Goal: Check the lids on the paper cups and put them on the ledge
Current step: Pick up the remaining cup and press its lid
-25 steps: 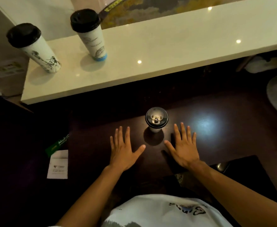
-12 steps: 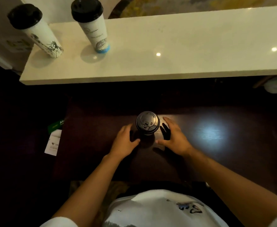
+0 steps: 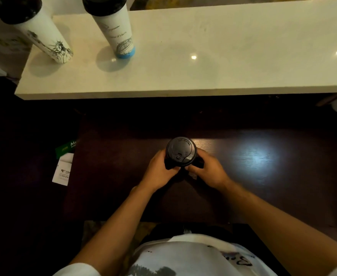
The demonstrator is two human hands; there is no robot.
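Both hands — left (image 3: 159,172) and right (image 3: 207,170) — wrap curled fingers round the cup (image 3: 180,156) standing on the dark table (image 3: 263,176); best to press the lid (image 3: 181,151) evenly round its rim, keeping the cup upright — then lift to the ledge (image 3: 203,62).

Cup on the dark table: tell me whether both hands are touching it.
Touching. The head view shows the left hand and right hand wrapped round the cup from either side, fingers against its wall below the lid.

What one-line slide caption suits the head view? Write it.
Both hands grip a lidded paper cup below the ledge.
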